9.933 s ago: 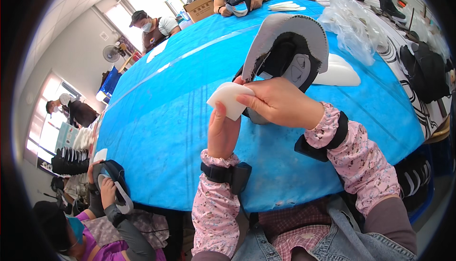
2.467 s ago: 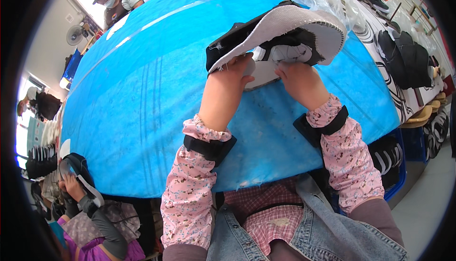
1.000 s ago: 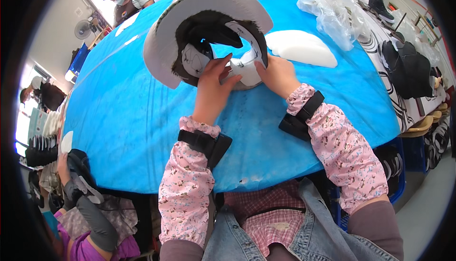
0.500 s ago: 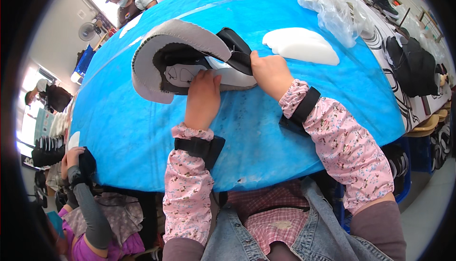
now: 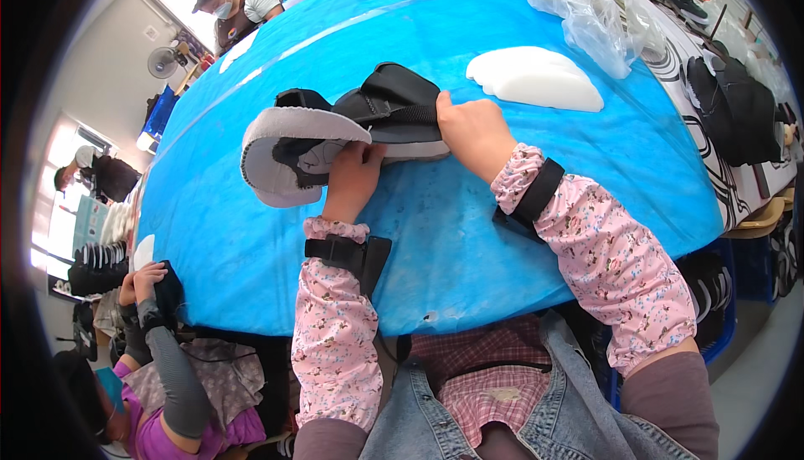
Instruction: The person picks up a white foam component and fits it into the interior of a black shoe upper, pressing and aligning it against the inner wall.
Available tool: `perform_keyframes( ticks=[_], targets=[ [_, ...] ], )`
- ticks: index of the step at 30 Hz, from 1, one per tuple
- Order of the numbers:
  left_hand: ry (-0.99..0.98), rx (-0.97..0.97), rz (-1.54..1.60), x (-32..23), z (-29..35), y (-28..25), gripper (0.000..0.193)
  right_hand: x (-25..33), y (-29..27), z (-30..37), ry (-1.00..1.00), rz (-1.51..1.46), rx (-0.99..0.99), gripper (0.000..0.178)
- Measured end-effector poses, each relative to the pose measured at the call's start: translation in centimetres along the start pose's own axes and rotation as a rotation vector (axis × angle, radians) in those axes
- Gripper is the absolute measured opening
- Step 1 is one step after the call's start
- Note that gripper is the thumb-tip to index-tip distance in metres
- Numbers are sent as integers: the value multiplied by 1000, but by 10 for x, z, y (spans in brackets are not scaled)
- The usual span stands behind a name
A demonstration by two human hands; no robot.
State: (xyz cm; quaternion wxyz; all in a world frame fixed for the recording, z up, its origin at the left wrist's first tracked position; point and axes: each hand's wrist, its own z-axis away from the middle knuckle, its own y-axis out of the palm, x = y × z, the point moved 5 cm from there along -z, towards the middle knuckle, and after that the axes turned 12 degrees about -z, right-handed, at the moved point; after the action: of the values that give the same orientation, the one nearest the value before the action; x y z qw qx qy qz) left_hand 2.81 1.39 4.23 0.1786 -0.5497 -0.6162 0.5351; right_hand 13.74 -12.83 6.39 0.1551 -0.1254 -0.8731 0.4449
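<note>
A black shoe point(image 5: 394, 104) with a pale sole edge lies sideways above the blue tabletop, between my two hands. Its grey felt-like end point(image 5: 285, 184) curls over at the left, and a pale inside shows beneath the curl. My left hand point(image 5: 352, 179) reaches into that opening, its fingers bent and pressed against the inner edge; the fingertips are partly hidden. Wrapped round the black webbing at the shoe's other end is my right hand point(image 5: 477, 133), closed in a fist with the thumb on top.
A stack of white curved foam sheets point(image 5: 536, 79) lies beyond my right hand. Clear plastic bags point(image 5: 595, 8) and black shoes point(image 5: 737, 108) crowd the right side. A co-worker's hands point(image 5: 142, 280) are at the table's left edge; another person point(image 5: 239, 12) stands far left.
The grey curled end has dropped lower and folded inward. The black upper has turned up into view between my hands. Both hands keep hold, nearly in place.
</note>
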Motion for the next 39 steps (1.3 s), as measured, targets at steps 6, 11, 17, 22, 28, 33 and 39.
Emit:
perform_keyframes(
  ticks=[6,11,17,22,28,33,39],
  targets=[
    [26,90,-162,3,-1,3,34,2,-2,1,-1,-28,-26,36],
    [71,67,-444,-4,1,0,32,5,-1,-1,11,-31,-37,36],
    [87,54,-666,-13,-4,5,23,4,1,-3,34,-6,-72,37],
    [447,-375,-699,-20,1,-8,17,14,8,-5,44,77,20,40],
    [487,303,-566,-61,11,14,34,-1,12,-1,68,43,25,41],
    [548,243,-240,-63,36,13,58,4,14,-5,55,39,33,43],
    [532,317,-113,-60,22,11,56,4,11,-11,95,41,-55,40]
  ],
)
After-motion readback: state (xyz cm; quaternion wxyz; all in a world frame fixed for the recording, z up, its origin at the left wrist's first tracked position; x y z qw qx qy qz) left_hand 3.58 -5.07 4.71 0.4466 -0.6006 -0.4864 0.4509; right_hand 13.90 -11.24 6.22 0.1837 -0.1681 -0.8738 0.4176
